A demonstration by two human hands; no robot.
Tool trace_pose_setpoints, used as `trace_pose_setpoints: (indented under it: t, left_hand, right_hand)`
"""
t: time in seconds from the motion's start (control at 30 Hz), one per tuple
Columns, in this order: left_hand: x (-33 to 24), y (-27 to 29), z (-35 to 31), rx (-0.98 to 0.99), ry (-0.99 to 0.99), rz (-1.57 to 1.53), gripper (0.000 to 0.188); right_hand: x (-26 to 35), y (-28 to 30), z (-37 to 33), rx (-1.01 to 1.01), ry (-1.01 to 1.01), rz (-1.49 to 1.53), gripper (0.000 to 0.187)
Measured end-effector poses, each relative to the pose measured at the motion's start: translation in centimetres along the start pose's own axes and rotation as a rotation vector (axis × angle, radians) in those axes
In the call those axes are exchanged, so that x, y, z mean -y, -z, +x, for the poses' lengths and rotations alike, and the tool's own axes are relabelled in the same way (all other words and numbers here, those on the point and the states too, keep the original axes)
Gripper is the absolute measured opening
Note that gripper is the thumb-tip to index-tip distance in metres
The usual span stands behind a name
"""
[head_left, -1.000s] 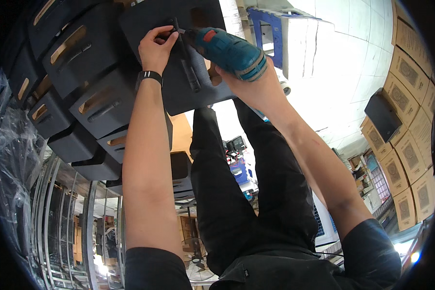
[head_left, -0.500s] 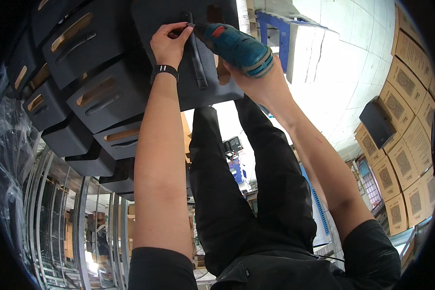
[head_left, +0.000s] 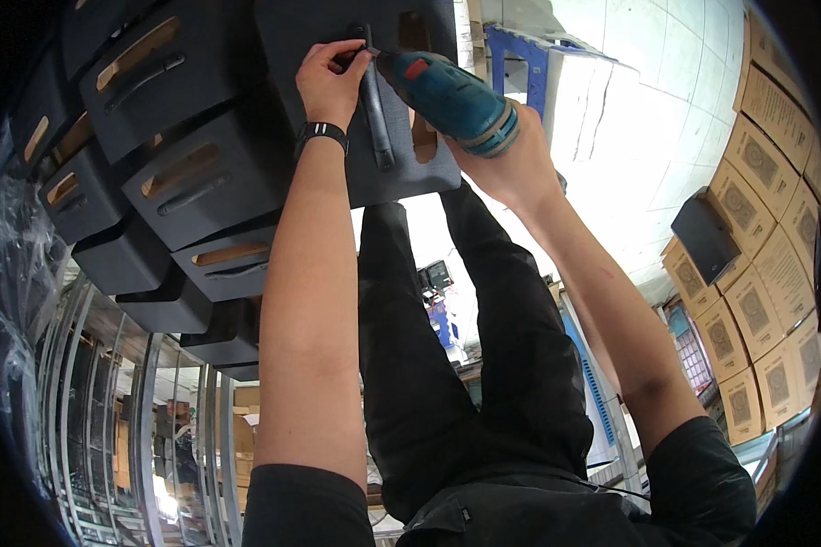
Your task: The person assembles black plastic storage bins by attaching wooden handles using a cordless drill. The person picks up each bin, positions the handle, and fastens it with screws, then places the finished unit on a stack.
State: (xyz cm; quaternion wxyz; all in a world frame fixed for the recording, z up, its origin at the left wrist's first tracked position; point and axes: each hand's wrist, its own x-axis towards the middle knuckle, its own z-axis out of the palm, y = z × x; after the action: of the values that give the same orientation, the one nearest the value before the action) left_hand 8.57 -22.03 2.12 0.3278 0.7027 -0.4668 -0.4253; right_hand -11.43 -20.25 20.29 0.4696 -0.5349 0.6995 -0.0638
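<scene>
A black, narrow strap-like handle (head_left: 377, 114) lies lengthwise on a dark grey, round-cornered box (head_left: 410, 182) at the top centre of the frame. Just right of the handle, the box's face has an elongated cut-out slot (head_left: 424, 137). A teal-and-black power drill (head_left: 452, 100) with a red switch slants in from the right, its nose at the handle's upper end.

The right hand (head_left: 518, 164), right of top centre, is wrapped around the drill's grip, which it mostly hides. The left hand (head_left: 330, 84), left of the drill, has thumb and forefinger brought close together at the drill's nose; whether something small is pinched between them cannot be told. A black band (head_left: 324, 135) circles the left wrist.

More dark grey boxes with slots and black handles are stacked (head_left: 182, 173) across the upper left. Below them at lower left stands a grey metal rack (head_left: 143, 410), with crumpled clear plastic sheeting (head_left: 14, 283) along the left edge. A blue-and-white stand (head_left: 556, 100) sits at upper right of centre. Printed brown cartons (head_left: 780, 264) line the right edge, with a dark flat-faced piece (head_left: 705, 239) against them. Black trousers (head_left: 529, 337) fill the lower centre.
</scene>
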Motion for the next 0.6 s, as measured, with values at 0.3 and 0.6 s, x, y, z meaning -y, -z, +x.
trace_pose_setpoints:
  t: [0.3,0.6]
  left_hand:
    - [-0.1,-0.3,0.0,-0.036,-0.022,0.009,0.021]
    - [0.0,-0.3,-0.2,-0.053,0.006,-0.001,0.02]
  right_hand:
    - [-0.9,-0.1,0.1,0.028,0.019,-0.014,0.038]
    - [-0.7,-0.2,0.1,0.055,0.025,-0.008,0.038]
